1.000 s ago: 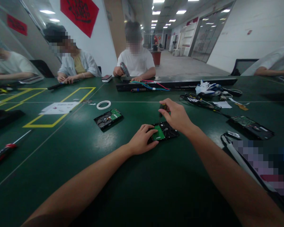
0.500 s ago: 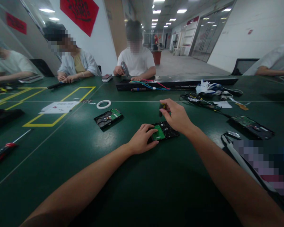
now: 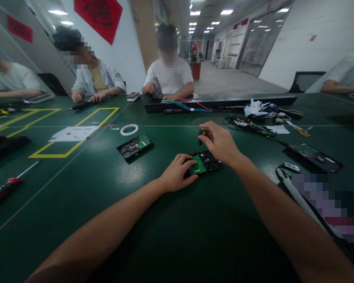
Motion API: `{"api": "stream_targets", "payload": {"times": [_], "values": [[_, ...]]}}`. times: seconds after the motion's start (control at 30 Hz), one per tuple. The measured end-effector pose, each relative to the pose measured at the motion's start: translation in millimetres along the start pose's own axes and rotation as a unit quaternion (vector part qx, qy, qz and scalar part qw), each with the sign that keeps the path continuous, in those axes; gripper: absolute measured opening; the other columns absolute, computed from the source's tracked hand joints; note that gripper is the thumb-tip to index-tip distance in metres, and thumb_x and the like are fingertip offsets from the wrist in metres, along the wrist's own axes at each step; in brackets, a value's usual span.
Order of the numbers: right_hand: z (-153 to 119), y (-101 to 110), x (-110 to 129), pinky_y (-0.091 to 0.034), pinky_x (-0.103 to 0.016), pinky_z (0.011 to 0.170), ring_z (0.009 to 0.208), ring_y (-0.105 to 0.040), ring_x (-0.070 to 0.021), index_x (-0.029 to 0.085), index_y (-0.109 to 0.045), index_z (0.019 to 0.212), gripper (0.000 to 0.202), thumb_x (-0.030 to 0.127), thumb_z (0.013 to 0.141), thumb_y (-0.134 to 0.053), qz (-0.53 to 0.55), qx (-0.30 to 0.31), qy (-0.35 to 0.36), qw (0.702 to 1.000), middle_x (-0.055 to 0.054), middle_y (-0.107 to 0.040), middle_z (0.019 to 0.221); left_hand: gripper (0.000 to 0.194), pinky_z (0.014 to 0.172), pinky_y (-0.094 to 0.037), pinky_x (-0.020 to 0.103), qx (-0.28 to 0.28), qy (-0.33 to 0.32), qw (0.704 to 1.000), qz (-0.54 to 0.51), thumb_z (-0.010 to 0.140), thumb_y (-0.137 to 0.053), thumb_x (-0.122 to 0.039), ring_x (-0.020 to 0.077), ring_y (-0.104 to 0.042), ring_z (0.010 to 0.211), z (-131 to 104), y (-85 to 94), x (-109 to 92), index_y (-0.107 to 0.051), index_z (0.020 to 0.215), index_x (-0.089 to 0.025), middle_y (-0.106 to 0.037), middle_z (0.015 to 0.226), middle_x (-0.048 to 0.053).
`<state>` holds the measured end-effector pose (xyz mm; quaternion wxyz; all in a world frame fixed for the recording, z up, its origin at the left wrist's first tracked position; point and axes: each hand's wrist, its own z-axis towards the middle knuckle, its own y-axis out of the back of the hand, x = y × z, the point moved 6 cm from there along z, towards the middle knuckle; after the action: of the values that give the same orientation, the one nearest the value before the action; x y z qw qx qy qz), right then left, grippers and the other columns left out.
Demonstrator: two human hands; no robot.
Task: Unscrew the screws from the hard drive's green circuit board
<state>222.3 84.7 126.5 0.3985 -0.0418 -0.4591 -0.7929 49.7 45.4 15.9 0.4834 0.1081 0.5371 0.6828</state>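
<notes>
A hard drive (image 3: pixel 209 161) with a green circuit board lies on the dark green table in front of me. My left hand (image 3: pixel 177 173) grips its left end, the thumb along the near edge and the fingers over the board. My right hand (image 3: pixel 221 142) pinches the handle of a small black and yellow screwdriver (image 3: pixel 201 136). The screwdriver stands upright, its thin shaft pointing down at the far edge of the green board. Exactly where the tip meets the drive is too small to make out.
Another hard drive (image 3: pixel 135 147) and a white tape ring (image 3: pixel 129 130) lie to the left. A red-black screwdriver (image 3: pixel 6 189) is farther left. At right are a third drive (image 3: pixel 312 157), cables and white gloves (image 3: pixel 258 108). Several people sit around the table.
Both my hands, the drive and the screwdriver stay almost in place. Across the table at left, a person's hands have shifted slightly right with a dark object.
</notes>
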Motion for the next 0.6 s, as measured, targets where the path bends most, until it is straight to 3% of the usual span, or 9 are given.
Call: {"api": "stream_targets", "payload": {"times": [0.13, 0.27, 0.43, 0.6], "values": [[-0.1, 2.2, 2.4, -0.056, -0.045, 0.09, 0.095, -0.071, -0.0268, 0.023, -0.064, 0.121, 0.026, 0.032, 0.097, -0.069, -0.01, -0.006, 0.01, 1.0, -0.009, -0.074, 0.107, 0.054, 0.114, -0.05, 0.058, -0.001, 0.0, 1.0, 0.003, 0.097, -0.07, -0.044, 0.0354, -0.049, 0.137, 0.2, -1.3, 1.2, -0.057, 0.145, -0.022, -0.054, 0.144, 0.015], [1.8, 7.9, 1.4, -0.057, -0.046, 0.091, 0.099, -0.071, -0.0275, 0.023, -0.068, 0.117, 0.022, 0.028, 0.096, -0.069, -0.004, -0.031, 0.023, 0.999, -0.011, -0.073, 0.114, 0.054, 0.113, -0.051, 0.058, -0.007, -0.002, 1.0, 0.0, 0.096, -0.071, -0.044, 0.0355, -0.05, 0.137, 0.3, -1.9, 1.4, -0.058, 0.144, -0.022, -0.055, 0.143, 0.015], [6.7, 7.1, -5.2, -0.059, -0.045, 0.091, 0.098, -0.074, -0.0265, 0.026, -0.067, 0.12, 0.029, 0.019, 0.092, -0.068, 0.05, 0.012, 0.008, 0.999, -0.007, -0.076, 0.11, 0.054, 0.113, -0.051, 0.057, -0.008, -0.006, 1.0, 0.005, 0.097, -0.071, -0.044, 0.0356, -0.05, 0.136, -0.3, -1.8, 1.1, -0.058, 0.144, -0.021, -0.055, 0.142, 0.016], [7.0, 8.2, -9.0, -0.059, -0.047, 0.092, 0.098, -0.075, -0.0267, 0.026, -0.064, 0.118, 0.028, 0.021, 0.091, -0.068, 0.069, 0.001, -0.011, 0.998, -0.007, -0.077, 0.108, 0.053, 0.113, -0.051, 0.058, -0.004, -0.005, 1.0, 0.001, 0.098, -0.07, -0.044, 0.0351, -0.05, 0.136, -0.1, -0.7, -0.2, -0.057, 0.145, -0.022, -0.055, 0.143, 0.016]]}}
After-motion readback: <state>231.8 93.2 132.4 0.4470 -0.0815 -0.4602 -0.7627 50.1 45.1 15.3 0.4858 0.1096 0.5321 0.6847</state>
